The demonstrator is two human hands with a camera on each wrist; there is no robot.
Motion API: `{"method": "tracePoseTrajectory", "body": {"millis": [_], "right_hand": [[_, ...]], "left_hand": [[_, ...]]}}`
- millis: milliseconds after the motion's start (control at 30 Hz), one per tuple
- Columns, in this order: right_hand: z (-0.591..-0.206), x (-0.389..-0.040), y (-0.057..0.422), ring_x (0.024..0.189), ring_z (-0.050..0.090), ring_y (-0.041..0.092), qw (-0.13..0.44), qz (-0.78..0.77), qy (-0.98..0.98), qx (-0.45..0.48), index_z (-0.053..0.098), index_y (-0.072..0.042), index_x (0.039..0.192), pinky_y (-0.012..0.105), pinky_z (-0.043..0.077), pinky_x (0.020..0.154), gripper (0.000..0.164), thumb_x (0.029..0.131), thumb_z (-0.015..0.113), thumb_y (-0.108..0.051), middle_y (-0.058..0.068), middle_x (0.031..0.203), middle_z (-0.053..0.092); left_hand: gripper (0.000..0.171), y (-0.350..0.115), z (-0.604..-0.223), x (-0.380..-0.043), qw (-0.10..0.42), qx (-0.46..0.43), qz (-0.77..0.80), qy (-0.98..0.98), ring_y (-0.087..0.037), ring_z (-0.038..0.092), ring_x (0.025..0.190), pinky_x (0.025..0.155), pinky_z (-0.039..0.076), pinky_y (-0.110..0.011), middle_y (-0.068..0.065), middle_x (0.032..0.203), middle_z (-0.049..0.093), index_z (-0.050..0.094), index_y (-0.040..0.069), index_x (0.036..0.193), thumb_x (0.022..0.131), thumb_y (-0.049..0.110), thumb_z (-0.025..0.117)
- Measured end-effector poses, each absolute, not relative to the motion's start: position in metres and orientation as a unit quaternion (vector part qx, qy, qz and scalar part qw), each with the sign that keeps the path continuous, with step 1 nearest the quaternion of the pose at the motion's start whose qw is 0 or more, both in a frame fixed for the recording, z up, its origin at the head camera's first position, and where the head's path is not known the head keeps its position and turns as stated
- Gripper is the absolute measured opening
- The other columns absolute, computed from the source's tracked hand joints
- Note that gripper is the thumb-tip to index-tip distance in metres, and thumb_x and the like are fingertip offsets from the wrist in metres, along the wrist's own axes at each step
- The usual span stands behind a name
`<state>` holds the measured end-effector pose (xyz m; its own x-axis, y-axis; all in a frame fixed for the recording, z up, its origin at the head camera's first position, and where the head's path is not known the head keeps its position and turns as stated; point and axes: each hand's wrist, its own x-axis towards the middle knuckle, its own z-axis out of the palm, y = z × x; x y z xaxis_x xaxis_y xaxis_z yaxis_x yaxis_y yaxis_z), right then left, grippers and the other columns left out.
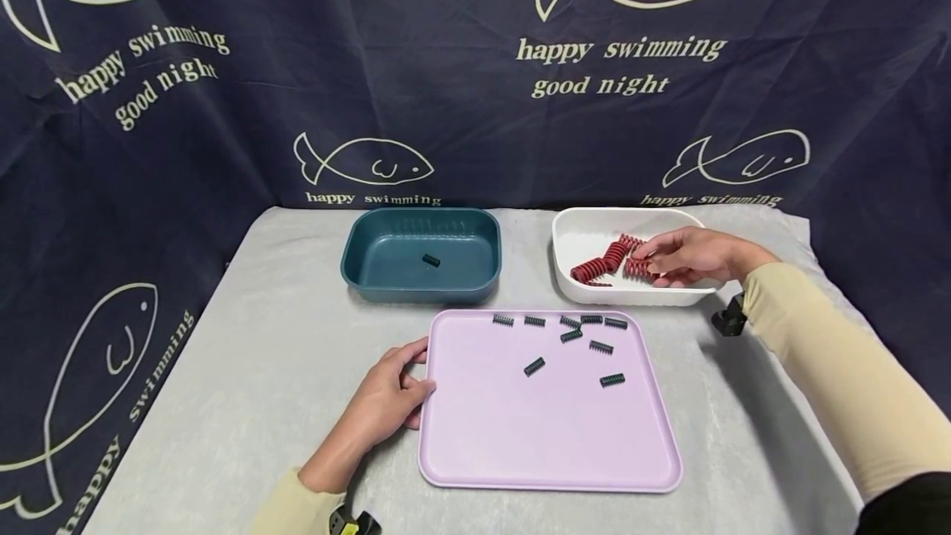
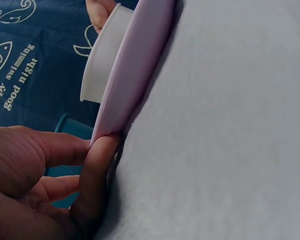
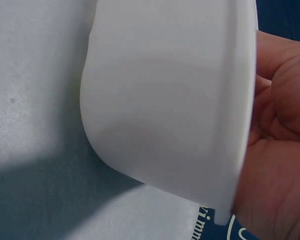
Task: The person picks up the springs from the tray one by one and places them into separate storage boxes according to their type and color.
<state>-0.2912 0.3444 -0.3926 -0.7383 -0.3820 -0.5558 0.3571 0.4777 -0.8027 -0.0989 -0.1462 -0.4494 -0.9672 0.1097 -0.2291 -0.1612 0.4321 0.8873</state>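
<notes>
Here, your left hand [image 1: 390,390] pinches the lilac tray [image 1: 535,436]; your right hand [image 1: 702,254] is at the red springs [image 1: 590,271] in the white bin [image 1: 631,296], its grip unclear.

From here I see a bare left hand [image 1: 390,390] and right hand [image 1: 694,257], plain cream sleeves [image 1: 839,370], a small black device [image 1: 364,523] with a yellow patch [image 1: 344,527] on the left, a black mount [image 1: 730,317] and, farther up, black material [image 1: 906,506] on the right.

The tray [image 1: 520,436] is lilac, small springs [image 1: 612,380] perhaps blackish-green.
</notes>
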Motion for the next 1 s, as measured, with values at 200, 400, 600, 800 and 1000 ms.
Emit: {"method": "tracePoseTrajectory", "body": {"millis": [200, 400, 600, 800, 1000], "right_hand": [[-0.387, -0.289, 0.345, 0.095, 0.072, 0.024, 0.354, -0.513, 0.782, 0.000, 0.065, -0.007, 0.135, 0.032, 0.062, 0.075, 0.035, 0.100, 0.066, -0.003, 0.010, 0.113, 0.069], [-0.376, -0.284, 0.348, 0.104, 0.071, 0.026, 0.320, -0.498, 0.806, -0.020, 0.053, 0.001, 0.146, 0.037, 0.062, 0.082, 0.050, 0.099, 0.069, -0.009, 0.010, 0.131, 0.064], [-0.364, -0.273, 0.348, 0.107, 0.071, 0.027, 0.300, -0.497, 0.813, -0.047, 0.051, -0.002, 0.147, 0.039, 0.062, 0.081, 0.050, 0.101, 0.067, -0.015, 0.007, 0.138, 0.061], [-0.354, -0.259, 0.343, 0.106, 0.070, 0.030, 0.285, -0.507, 0.805, -0.112, 0.053, -0.004, 0.146, 0.037, 0.062, 0.074, 0.043, 0.105, 0.061, -0.013, 0.001, 0.137, 0.064], [-0.353, -0.239, 0.340, 0.105, 0.070, 0.031, 0.290, -0.540, 0.773, -0.164, 0.050, -0.002, 0.149, 0.037, 0.063, 0.071, 0.042, 0.107, 0.055, -0.006, 0.003, 0.136, 0.065]], "left_hand": [[0.062, -0.147, -0.450, -0.098, 0.127, -0.014, 0.540, 0.832, -0.016, 0.063, 0.069, 0.050, 0.060, -0.034, -0.013, 0.128, 0.054, 0.051, 0.004, 0.150, 0.092, -0.004, 0.071], [0.061, -0.147, -0.450, -0.098, 0.127, -0.013, 0.543, 0.830, -0.016, 0.064, 0.073, 0.050, 0.060, -0.034, -0.013, 0.128, 0.055, 0.051, 0.004, 0.150, 0.092, -0.004, 0.071], [0.062, -0.146, -0.450, -0.098, 0.128, -0.014, 0.541, 0.831, -0.016, 0.063, 0.071, 0.051, 0.060, -0.034, -0.012, 0.128, 0.055, 0.052, 0.005, 0.150, 0.092, -0.003, 0.071], [0.062, -0.147, -0.451, -0.098, 0.128, -0.014, 0.541, 0.831, -0.016, 0.063, 0.070, 0.050, 0.060, -0.034, -0.013, 0.128, 0.055, 0.051, 0.005, 0.150, 0.092, -0.003, 0.071], [0.061, -0.147, -0.452, -0.098, 0.126, -0.011, 0.547, 0.828, -0.017, 0.063, 0.071, 0.050, 0.060, -0.035, -0.013, 0.128, 0.055, 0.052, 0.004, 0.150, 0.092, -0.005, 0.071]]}}
